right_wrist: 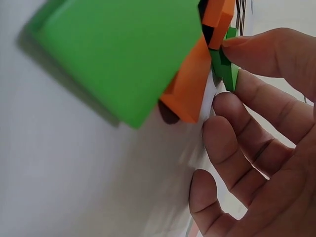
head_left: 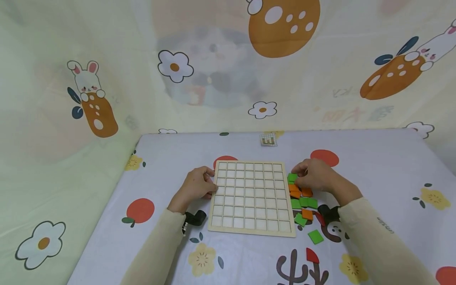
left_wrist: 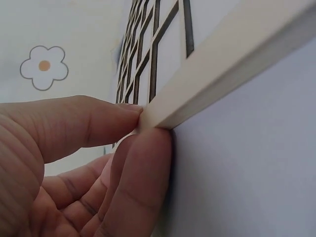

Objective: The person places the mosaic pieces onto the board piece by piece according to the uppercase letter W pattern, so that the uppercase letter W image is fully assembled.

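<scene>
A pale wooden board (head_left: 253, 196) with a grid of square recesses lies flat on the table. At its left edge, the thumb and index finger of my left hand (head_left: 195, 184) pinch the rim; the left wrist view shows the thumb on the top face and a finger against the side. My right hand (head_left: 317, 175) is beside the board's upper right edge, thumb and index finger pinching a green square tile (right_wrist: 230, 69). Beneath and in front of that hand lie several loose orange tiles (head_left: 307, 215) and green tiles (head_left: 315, 236), some overlapping.
A small clear packet (head_left: 268, 139) with a printed pattern rests behind the board near the table's back edge. The table (head_left: 171, 154) has a white cloth printed with fruit and flowers. Patterned curtains (head_left: 213, 114) hang behind and at the sides.
</scene>
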A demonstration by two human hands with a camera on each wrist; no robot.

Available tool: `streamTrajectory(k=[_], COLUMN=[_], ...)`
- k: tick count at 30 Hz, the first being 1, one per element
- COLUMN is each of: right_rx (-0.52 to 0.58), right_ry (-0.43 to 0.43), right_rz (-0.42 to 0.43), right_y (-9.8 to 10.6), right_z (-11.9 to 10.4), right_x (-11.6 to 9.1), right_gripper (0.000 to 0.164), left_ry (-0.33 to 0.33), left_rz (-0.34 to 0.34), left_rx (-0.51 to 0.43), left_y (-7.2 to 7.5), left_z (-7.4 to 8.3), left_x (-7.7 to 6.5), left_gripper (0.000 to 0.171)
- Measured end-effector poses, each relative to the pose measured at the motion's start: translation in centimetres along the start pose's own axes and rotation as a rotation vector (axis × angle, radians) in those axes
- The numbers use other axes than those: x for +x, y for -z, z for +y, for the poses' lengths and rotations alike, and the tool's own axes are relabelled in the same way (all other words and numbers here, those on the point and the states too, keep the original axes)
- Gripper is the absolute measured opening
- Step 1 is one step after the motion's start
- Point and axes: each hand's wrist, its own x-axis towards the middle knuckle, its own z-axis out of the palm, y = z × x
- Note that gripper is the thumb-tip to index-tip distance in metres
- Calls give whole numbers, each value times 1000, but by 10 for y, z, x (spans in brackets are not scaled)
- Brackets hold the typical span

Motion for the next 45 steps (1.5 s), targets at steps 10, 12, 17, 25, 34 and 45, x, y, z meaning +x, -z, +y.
streamTrajectory(k=[10,12,17,25,34,45], right_rx=[-28,-1,86,276,397,107], right_ry=[14,3,-5,-49,-48,-39], right_rz=[27,34,49,55,59,115], right_y=[-2,-1,0,3,2,-2], right_z=[1,0,1,2,11,4], right_x=[3,2,2,2,3,9], right_gripper=[29,27,21,23,33,30], left_ry=[-5,-6,-15,-18,-25,-30], left_rz=[0,2,2,2,14,12], left_rx=[-23,-29,-32,-43,-30,-31], left_y=[0,0,0,1,0,0], left_z=[-3,-3,-4,-5,-6,-6], left_x=[0,0,-1,0,-1,-2], left_gripper=[40,40,40,39,40,39])
